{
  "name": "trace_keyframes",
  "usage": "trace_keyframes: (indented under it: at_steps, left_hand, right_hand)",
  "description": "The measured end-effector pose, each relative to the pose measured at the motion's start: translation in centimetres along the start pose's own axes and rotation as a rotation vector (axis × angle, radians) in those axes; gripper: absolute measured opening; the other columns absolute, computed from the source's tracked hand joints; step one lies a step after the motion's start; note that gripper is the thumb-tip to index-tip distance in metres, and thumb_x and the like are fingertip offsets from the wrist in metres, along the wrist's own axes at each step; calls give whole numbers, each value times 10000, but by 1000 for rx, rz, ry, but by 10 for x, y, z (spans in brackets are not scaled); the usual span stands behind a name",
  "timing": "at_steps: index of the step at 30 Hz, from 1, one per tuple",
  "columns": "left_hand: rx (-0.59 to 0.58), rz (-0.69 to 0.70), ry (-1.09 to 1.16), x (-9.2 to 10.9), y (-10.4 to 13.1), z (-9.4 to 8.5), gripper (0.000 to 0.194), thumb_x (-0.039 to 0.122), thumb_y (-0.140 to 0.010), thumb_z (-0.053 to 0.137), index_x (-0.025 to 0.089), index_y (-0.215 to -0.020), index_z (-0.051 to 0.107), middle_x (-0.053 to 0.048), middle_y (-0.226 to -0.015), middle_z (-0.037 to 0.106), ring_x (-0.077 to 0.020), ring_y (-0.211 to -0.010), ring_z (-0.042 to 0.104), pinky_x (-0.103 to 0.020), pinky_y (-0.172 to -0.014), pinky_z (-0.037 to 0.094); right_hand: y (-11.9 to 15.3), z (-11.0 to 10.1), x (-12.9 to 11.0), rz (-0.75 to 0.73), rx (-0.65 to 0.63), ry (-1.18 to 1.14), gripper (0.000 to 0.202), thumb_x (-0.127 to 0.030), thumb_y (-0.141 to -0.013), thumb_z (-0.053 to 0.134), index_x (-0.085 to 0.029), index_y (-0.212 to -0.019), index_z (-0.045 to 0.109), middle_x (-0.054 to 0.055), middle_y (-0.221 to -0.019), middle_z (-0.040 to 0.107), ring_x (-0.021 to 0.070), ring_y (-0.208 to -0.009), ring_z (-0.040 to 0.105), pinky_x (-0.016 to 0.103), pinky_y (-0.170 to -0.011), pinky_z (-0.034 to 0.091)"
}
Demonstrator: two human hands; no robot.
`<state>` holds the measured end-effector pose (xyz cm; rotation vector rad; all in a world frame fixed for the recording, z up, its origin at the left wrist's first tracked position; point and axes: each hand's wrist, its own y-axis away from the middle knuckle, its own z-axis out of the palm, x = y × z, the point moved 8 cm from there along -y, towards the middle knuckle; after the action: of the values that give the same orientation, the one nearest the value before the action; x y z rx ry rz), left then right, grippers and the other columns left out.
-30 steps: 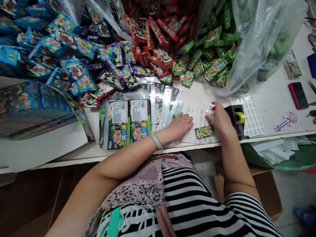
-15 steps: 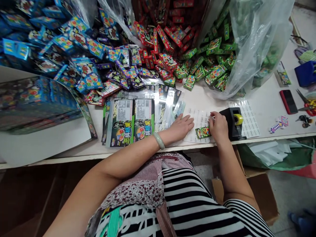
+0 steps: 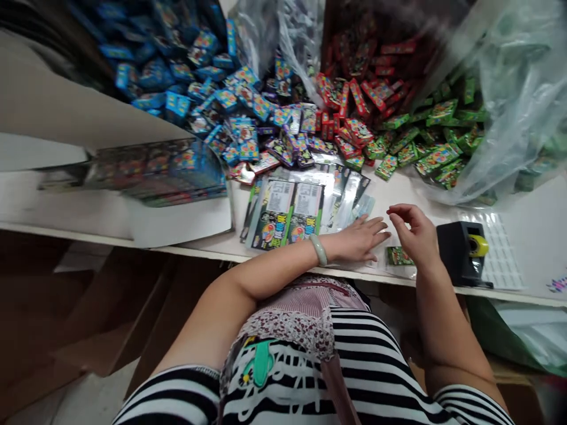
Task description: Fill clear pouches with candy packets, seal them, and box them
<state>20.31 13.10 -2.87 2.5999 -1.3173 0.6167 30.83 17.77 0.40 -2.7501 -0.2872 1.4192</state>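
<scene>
My left hand (image 3: 361, 239) lies flat, fingers spread, on a white sticker sheet (image 3: 384, 219) at the table's front edge. It wears a pale green bangle on the wrist. My right hand (image 3: 414, 233) hovers just right of it, raised off the sheet, with thumb and forefinger curled toward each other. Whether a sticker sits between them is too small to tell. A small green box (image 3: 398, 255) lies on the sheet under my right hand. Flat printed packs (image 3: 287, 212) in clear sleeves lie to the left of my left hand.
A black tape dispenser (image 3: 463, 251) with a yellow roll stands right of my right hand, on another sticker sheet (image 3: 502, 254). Behind are piles of small blue boxes (image 3: 221, 94), red boxes (image 3: 349, 100) and green boxes (image 3: 434, 141), partly in clear bags. A stack of printed sheets (image 3: 155, 171) lies left.
My head has turned left and down, shifting the view. My right hand has lifted off the green box and sticker sheet and moved left. My left hand stays flat.
</scene>
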Motion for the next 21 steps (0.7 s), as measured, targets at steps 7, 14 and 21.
trace_keyframes:
  at_steps: [7, 14, 21]
  left_hand:
    - [612, -553, 38, -79, 173, -73, 362, 335, -966, 530, 194, -1299, 522, -138, -1291, 600, -266, -1276, 521, -488, -1116, 410]
    - [608, -970, 34, -114, 271, -28, 825, 536, -779, 739, 161, -1430, 399, -216, -1516, 404, -398, -1449, 338, -597, -1188, 304]
    - [635, -984, 128, -115, 264, -18, 947, 480, -705, 821, 157, -1469, 365, -235, -1545, 392, -417, -1478, 307, -619, -1187, 290]
  right_hand:
    - [-40, 95, -73, -196, -322, -104, 179, -339, -874, 603, -225, -989, 680, 65, -949, 737, 225, -846, 681, 390, -794, 533]
    - [-56, 240, -149, -483, -609, 497, 560, -278, -854, 697, -71, -1351, 543, 210, -1322, 619, 315, -1248, 543, 426, -1061, 412]
    - [-57, 268, -164, -496, -637, 701, 550, -246, -786, 761, -14, -1259, 602, 253, -1239, 623, 336, -1161, 563, 395, -964, 436]
